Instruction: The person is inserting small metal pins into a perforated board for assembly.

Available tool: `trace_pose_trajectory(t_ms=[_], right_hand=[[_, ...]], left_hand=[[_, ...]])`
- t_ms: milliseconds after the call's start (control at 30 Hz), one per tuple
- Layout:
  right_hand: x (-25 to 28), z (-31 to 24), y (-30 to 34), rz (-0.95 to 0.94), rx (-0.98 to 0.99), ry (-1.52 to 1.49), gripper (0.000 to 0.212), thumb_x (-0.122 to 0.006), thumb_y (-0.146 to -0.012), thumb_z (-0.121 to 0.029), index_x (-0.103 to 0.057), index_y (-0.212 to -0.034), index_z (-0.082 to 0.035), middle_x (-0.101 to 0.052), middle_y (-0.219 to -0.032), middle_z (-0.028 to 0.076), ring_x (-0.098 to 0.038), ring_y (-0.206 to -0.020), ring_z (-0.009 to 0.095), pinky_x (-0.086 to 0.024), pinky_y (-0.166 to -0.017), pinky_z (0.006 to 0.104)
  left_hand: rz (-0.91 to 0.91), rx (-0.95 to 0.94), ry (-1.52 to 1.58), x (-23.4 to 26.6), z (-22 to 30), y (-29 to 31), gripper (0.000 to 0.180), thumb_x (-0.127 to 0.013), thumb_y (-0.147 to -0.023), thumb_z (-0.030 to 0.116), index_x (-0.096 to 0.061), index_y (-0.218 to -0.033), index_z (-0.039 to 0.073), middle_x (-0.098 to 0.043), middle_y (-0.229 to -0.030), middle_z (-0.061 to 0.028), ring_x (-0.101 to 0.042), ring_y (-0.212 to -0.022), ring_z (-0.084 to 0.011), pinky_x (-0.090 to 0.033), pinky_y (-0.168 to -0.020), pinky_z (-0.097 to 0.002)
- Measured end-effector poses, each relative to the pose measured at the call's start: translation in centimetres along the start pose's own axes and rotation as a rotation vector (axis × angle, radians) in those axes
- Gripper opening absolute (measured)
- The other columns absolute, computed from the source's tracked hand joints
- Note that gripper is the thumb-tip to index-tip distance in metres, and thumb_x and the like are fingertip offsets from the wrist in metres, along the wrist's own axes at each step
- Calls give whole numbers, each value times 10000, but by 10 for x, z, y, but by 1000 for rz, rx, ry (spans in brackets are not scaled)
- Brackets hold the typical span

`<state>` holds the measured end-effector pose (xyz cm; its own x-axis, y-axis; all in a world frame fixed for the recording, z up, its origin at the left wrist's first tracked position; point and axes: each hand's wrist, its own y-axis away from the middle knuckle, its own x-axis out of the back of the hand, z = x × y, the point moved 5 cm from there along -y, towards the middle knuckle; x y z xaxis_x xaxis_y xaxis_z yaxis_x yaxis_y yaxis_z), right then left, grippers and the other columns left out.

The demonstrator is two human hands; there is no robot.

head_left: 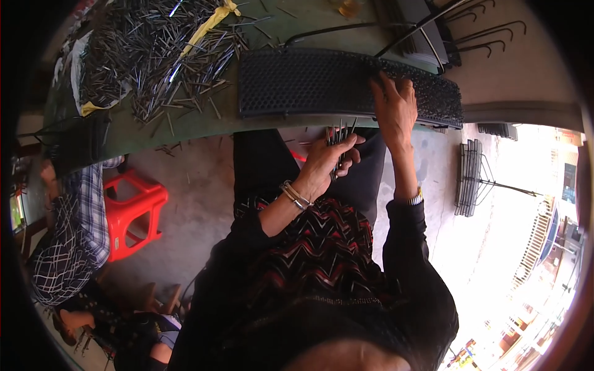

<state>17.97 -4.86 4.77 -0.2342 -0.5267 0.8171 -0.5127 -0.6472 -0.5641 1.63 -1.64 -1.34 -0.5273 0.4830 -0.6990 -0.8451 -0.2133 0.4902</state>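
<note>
Black sleeves, a zigzag-patterned top and metal at both wrists.
Toward 6 o'clock, the top (318,247) carries zigzag bands of red, grey and pale tones on black, with a thin dotted line of trim (346,301) lower down. The left sleeve (226,250), toward 8 o'clock, is plain black and stops partway along the forearm; the right sleeve (405,244), toward 4 o'clock, is also black, gathers in folds and reaches nearly to the wrist. Behind the left hand (331,154) sits a shiny, pale metallic bracelet (296,195); below the right hand (396,111), at 3 o'clock, a silvery segmented band (417,196). Plain black trousers (263,159) show toward 11 o'clock.
</note>
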Motion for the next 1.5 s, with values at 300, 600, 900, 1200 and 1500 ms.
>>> trace_pose_trajectory(t_ms=[300, 600, 900, 1200, 1500], right_hand=[[16, -5, 34, -633, -442, -1020, 103, -592, -912, -75, -626, -967, 6, -656, -829, 69, -600, -734, 108, -476, -661, 260], [21, 27, 4, 144, -231, -352, 57, -579, -918, -77, -598, -948, -32, -639, -786, 135, -639, -676, 250, -489, -619, 340], [-1, 20, -1, 39, -178, -168, 52, -606, -907, -133, -611, -932, -88, -605, -924, 118, -620, -806, 338, -492, -667, 425], [-4, 27, 1, -89, -203, -72, 137, -626, -897, -237, -660, -994, -147, -581, -997, 108, -624, -869, 324, -496, -713, 438], [10, 5, 26, -659, -383, -929, 202, -652, -895, -175, -650, -988, 4, -653, -827, 92, -627, -771, 163, -496, -685, 330]], left_hand=[[-40, -25, -36, -1, -3, -12, 287, -658, -930, 269, -665, -1075, 21, -605, -710, -39, -458, -565, -58, -333, -473, -214], [13, 24, 52, -3, 18, -28, 367, -608, -950, 332, -625, -1138, 18, -664, -817, -114, -642, -681, -164, -569, -564, -333], [98, -38, 71, 18, 8, -33, 251, -626, -946, 235, -642, -1066, 16, -625, -745, -74, -568, -579, -120, -452, -480, -264], [9, -41, -24, 0, 9, -19, 276, -657, -930, 249, -670, -1071, 12, -564, -685, -11, -435, -552, -54, -309, -466, -198], [-38, 15, -142, -7, 5, -11, 314, -647, -938, 277, -655, -1093, 4, -500, -637, 28, -390, -527, -36, -299, -474, -194]])
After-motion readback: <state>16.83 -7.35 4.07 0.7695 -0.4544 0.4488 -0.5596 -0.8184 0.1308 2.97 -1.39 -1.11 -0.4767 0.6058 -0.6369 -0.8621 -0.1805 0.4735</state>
